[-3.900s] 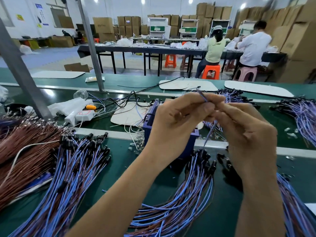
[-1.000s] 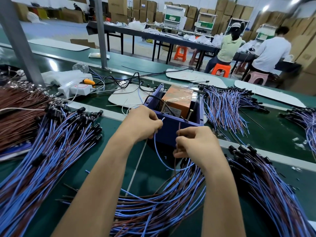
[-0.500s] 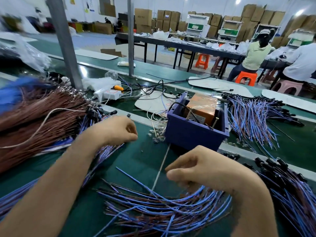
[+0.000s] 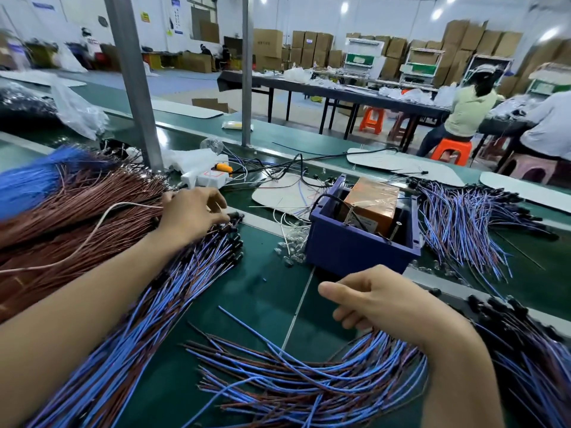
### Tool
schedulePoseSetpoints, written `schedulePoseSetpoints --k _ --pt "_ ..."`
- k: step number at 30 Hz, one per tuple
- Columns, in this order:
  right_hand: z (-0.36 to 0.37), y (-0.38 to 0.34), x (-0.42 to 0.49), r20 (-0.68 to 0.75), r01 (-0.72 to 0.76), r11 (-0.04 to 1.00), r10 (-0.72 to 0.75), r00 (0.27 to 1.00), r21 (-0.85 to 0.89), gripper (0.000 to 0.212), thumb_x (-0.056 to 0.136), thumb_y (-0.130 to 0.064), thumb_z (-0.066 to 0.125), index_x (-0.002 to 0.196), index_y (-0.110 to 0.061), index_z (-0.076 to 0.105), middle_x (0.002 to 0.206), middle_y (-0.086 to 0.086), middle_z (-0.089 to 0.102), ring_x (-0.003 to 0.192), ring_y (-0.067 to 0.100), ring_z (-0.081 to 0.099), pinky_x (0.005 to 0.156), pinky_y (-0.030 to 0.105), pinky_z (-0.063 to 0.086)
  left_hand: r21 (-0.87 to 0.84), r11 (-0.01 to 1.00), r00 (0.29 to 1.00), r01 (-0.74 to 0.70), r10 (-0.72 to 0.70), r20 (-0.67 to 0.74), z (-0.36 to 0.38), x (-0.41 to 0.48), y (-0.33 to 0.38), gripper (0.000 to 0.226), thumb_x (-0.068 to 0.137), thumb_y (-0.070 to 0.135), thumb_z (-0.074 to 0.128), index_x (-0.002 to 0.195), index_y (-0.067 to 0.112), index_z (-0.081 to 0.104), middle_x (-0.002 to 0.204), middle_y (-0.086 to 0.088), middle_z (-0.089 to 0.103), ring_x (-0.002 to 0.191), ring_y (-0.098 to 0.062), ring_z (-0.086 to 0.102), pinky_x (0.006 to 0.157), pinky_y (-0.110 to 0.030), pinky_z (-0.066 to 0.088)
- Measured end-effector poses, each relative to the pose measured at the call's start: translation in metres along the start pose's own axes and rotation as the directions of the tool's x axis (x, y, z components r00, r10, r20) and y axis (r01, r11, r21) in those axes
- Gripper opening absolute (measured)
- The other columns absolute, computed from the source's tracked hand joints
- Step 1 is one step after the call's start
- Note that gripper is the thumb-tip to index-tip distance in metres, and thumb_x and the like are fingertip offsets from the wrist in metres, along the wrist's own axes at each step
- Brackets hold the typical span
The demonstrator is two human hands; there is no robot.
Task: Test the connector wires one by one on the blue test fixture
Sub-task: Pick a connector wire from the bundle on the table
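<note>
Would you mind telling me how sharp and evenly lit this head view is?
Head view: the blue test fixture is sharp; the blue bundle at the far left edge smears into blur; ceiling lights are blown out, with glare on the green belt; the wide lens tilts the grey pole.

Lighting is bright and even, coming from ceiling lights point(image 4: 437, 13) that burn out to white spots and leave a pale glare patch on the glossy green belt point(image 4: 162, 135) just beside the metal post point(image 4: 133, 81). Shadows are soft and shallow, with only a faint dark band at the foot of the blue box point(image 4: 355, 251). Wide-angle distortion leans the post and stretches the lower corners; motion blur smears the blue wires point(image 4: 31, 180) at the left edge, the far hall is soft, and the centre is fairly sharp.
</note>
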State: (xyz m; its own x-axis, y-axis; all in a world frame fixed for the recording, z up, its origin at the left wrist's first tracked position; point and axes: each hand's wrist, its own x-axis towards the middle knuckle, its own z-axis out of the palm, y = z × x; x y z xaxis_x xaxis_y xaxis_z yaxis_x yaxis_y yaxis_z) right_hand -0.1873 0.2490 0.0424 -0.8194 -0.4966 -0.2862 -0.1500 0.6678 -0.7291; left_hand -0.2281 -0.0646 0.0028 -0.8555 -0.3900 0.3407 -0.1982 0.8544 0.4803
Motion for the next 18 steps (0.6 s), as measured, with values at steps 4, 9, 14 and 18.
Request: schedulePoseSetpoints --k 4,9,14,18 --pt "0.003 -0.008 0.002 -0.013 0.122 0.969 -0.122 0.992 0.214 0.061 0.062 -0.069 0.05 0.099 -0.024 0.07 0.082 -0.001 0.075 0.078 0.016 0.072 0.079 0.031 0.058 -0.04 0.993 0.994 -0.113 0.114 0.002 -0.011 0.012 0.018 0.042 0.078 0.032 0.076 0.118 0.026 0.063 0.083 0.007 0.068 0.08 -0.015 0.062 0.079 -0.031 0.048" --pt "0.007 -0.009 0.005 0.026 0.126 0.978 -0.132 0.991 0.164 0.052 0.071 -0.069 0.048 0.097 -0.029 0.069 0.083 -0.005 0.075 0.078 0.013 0.071 0.079 0.03 0.058 0.478 0.874 0.914 -0.086 -0.122 0.387 0.003 0.016 0.021 0.038 0.085 0.042 0.067 0.112 0.016 0.064 0.108 -0.008 0.065 0.099 -0.027 0.06 0.084 -0.038 0.05" --pt "0.004 -0.007 0.005 -0.011 0.093 0.986 -0.092 0.996 0.139 0.038 0.089 -0.055 0.049 0.104 -0.025 0.068 0.082 -0.003 0.075 0.079 0.015 0.071 0.081 0.032 0.057 0.353 0.932 0.959 -0.078 -0.028 0.283 -0.006 0.015 0.026 0.03 0.09 0.042 0.06 0.113 0.023 0.066 0.096 -0.004 0.066 0.08 -0.022 0.063 0.076 -0.036 0.054" --pt "0.004 -0.016 -0.001 -0.013 0.199 0.913 -0.208 0.978 0.355 0.047 0.082 -0.053 0.05 0.105 -0.016 0.07 0.09 0.005 0.075 0.082 0.023 0.071 0.073 0.028 0.059 -0.235 0.963 0.991 -0.133 0.137 -0.001 -0.057 0.011 0.073 0.031 0.093 0.032 0.057 0.12 0.016 0.06 0.086 0.0 0.071 0.051 -0.001 0.061 0.046 -0.012 0.044"
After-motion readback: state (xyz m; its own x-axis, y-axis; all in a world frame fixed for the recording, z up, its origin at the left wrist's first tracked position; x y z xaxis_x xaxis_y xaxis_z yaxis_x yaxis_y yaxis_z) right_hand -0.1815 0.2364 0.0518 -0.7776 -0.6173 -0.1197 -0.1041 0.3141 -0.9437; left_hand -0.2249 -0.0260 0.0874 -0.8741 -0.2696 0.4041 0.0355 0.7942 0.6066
